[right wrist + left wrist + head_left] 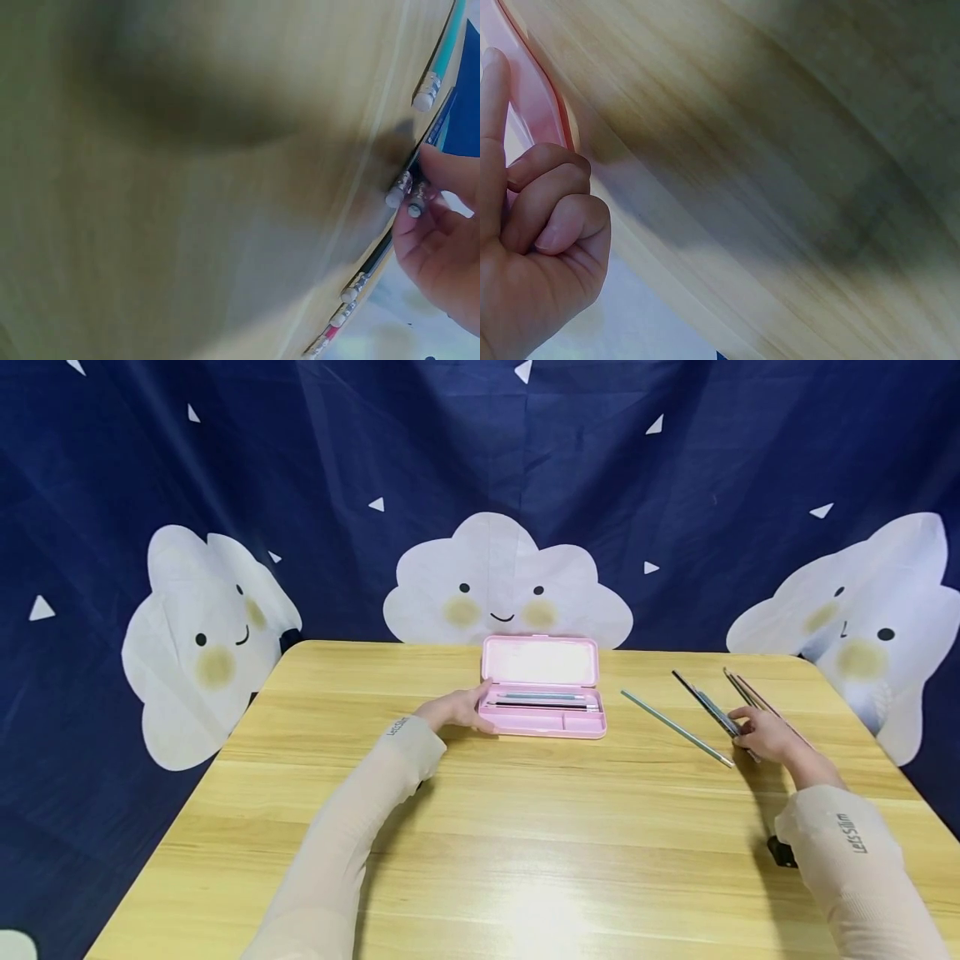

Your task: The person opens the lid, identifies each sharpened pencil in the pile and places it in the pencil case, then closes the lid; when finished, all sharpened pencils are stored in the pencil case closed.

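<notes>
A pink pencil case (525,722) lies with its lid up at the back middle of the table. Inside rest a light-blue pencil (540,696) and a black pencil (536,705). My left hand (459,708) grips the case's left end; the left wrist view shows one finger straight along its side and others curled. To the right, my right hand (768,735) pinches a dark pencil (418,204) near its eraser end. Another pencil (399,190) lies right beside it, partly behind the thumb. A teal pencil (675,728) lies between the case and that hand.
Past the right hand lie a red pencil (759,696) and dark pencils (738,687), their eraser ends toward me. The wooden table (570,827) ends at a dark blue curtain (450,435) printed with clouds.
</notes>
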Tool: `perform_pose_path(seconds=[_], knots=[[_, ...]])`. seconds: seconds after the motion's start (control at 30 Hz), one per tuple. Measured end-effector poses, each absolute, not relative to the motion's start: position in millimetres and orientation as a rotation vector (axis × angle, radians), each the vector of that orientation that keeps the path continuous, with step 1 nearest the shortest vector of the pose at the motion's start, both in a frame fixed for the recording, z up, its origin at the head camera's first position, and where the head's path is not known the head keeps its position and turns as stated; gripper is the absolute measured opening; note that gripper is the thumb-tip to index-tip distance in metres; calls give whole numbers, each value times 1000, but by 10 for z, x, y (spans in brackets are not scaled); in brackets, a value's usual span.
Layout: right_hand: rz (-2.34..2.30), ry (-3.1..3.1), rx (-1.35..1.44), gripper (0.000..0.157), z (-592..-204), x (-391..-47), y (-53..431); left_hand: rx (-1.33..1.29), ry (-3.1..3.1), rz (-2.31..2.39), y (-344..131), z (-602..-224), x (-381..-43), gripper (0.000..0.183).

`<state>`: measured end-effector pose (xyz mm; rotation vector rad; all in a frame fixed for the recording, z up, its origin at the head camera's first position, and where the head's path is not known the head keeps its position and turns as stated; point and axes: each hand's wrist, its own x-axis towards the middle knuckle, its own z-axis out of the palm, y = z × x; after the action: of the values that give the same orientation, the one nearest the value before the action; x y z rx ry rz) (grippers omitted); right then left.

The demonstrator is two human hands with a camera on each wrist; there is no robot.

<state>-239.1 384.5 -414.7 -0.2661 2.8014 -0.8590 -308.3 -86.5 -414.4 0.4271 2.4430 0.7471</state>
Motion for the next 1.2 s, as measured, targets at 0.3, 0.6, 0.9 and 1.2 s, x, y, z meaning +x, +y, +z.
perform_pose_path(seconds=[0.3, 0.6, 0.9, 1.2], knots=[[-770, 2984, -382, 25, -4082, -2462, 3758, 407, 2426, 759, -870, -4216, -3156, 111], [-869, 3051, -562, 17, -4020, -2543, 3373, 424, 2430, 737, -863, -4186, -3122, 109], [-882, 2976, -571, 17, -3971, -2731, 2980, 452, 2468, 702, -889, -4162, -3093, 106], [-923, 2924, -695, 17, -4068, -2894, 2590, 466, 2449, 726, -869, -4171, -3113, 106]])
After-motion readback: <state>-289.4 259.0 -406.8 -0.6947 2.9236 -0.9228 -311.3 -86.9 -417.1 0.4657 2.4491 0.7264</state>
